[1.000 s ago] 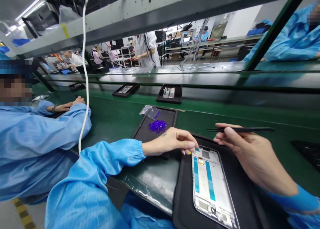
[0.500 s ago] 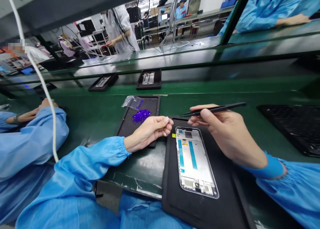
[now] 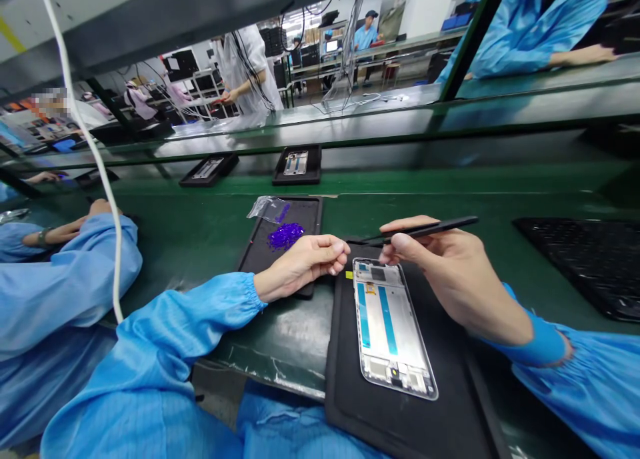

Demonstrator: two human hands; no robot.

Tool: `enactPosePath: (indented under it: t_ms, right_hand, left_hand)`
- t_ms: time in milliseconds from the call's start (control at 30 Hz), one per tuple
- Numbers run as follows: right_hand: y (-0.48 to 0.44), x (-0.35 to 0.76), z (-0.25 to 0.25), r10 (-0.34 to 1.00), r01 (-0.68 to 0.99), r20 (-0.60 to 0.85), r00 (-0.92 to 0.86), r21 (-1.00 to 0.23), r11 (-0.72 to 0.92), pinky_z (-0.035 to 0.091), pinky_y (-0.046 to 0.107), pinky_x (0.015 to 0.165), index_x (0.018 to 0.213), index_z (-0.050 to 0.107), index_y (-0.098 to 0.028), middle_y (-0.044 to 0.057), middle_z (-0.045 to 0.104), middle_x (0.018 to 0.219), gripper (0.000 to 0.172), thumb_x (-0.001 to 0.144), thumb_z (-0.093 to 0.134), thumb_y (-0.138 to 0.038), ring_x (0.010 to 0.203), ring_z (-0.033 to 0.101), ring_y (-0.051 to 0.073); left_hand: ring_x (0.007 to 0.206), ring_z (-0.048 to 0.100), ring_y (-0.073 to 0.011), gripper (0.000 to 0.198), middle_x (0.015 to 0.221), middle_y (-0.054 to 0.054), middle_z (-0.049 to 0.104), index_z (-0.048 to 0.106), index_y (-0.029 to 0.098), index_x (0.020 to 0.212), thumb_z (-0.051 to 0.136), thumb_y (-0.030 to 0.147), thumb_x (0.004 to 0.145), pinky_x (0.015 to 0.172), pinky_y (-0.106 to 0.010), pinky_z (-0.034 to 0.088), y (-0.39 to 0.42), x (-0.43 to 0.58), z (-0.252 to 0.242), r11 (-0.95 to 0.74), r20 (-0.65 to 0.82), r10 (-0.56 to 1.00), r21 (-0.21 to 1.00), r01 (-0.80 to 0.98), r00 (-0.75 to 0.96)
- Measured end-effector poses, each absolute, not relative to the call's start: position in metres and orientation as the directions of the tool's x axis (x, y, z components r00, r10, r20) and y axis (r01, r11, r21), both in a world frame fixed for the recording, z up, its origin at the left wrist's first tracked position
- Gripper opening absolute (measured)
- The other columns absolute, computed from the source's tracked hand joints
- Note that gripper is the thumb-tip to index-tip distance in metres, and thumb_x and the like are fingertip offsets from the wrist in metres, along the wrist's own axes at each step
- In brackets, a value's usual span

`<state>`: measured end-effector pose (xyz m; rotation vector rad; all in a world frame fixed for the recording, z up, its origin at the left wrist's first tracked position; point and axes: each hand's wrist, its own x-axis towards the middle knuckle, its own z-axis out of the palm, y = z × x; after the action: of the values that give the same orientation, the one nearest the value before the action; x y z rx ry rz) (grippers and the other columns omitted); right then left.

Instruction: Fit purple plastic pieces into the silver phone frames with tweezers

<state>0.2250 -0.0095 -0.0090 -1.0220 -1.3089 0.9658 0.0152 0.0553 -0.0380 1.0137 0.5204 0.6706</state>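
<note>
Green bench [image 3: 200,245] here, black mat [image 3: 385,425] under the phone frame [image 3: 390,329]. Tray [image 3: 307,212] sits left of the frame with purple bits [image 3: 285,237] in it. Right hand [image 3: 450,279] over the frame, pinching tweezers [image 3: 430,229]; left hand [image 3: 300,265] curled just beside it, can't tell if it's holding anything.

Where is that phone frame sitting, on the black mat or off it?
On it: the metal phone frame lies flat on the black mat, with bare mat showing on every side of the frame.
</note>
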Motion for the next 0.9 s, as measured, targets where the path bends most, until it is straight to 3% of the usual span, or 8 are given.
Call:
enactPosePath:
  t_ms: [200, 400, 700, 900]
  right_hand:
    - [-0.014, 0.224, -0.006, 0.965, 0.059, 0.261, 0.022, -0.964, 0.259, 0.052, 0.025, 0.066, 0.095, 0.077, -0.025, -0.001, 0.071, 0.070, 0.021, 0.081, 0.081, -0.040, 0.068, 0.066, 0.014]
    - [-0.016, 0.220, -0.001, 0.958, 0.117, 0.288, -0.012, -0.951, 0.287, 0.053, 0.024, 0.072, 0.089, 0.079, -0.026, -0.001, 0.074, 0.090, 0.016, 0.083, 0.079, -0.041, 0.077, 0.067, 0.014]
    - [-0.019, 0.221, 0.009, 0.955, 0.224, 0.270, -0.119, -0.930, 0.291, 0.054, 0.027, 0.077, 0.089, 0.079, -0.024, 0.000, 0.077, 0.090, 0.020, 0.082, 0.079, -0.042, 0.085, 0.070, 0.018]
    - [-0.019, 0.219, 0.013, 0.977, 0.204, 0.159, -0.144, -0.961, 0.187, 0.054, 0.030, 0.068, 0.087, 0.079, -0.023, 0.002, 0.075, 0.081, 0.029, 0.077, 0.080, -0.051, 0.072, 0.068, 0.019]
  left_hand:
    - [0.062, 0.055, -0.0054, 0.040, 0.073, 0.000, 0.060, 0.067, 0.010, 0.087, 0.087, 0.043, 0.075, 0.060, -0.017, 0.042, 0.061, 0.013, -0.040, 0.344, -0.042, 0.680, 0.900, -0.268, 0.732]
    - [0.059, 0.054, -0.0059, 0.044, 0.071, 0.000, 0.062, 0.067, 0.011, 0.085, 0.083, 0.051, 0.078, 0.058, -0.018, 0.041, 0.060, 0.010, -0.035, 0.261, -0.017, 0.623, 0.947, -0.188, 0.782]
    - [0.059, 0.055, -0.0071, 0.049, 0.071, -0.001, 0.064, 0.066, 0.011, 0.083, 0.082, 0.057, 0.075, 0.058, -0.020, 0.042, 0.058, 0.008, -0.032, 0.195, -0.086, 0.525, 0.980, -0.022, 0.847]
    - [0.058, 0.054, -0.0074, 0.048, 0.071, -0.001, 0.064, 0.066, 0.012, 0.082, 0.081, 0.057, 0.075, 0.058, -0.020, 0.043, 0.058, 0.008, -0.029, 0.200, -0.112, 0.497, 0.980, 0.012, 0.860]
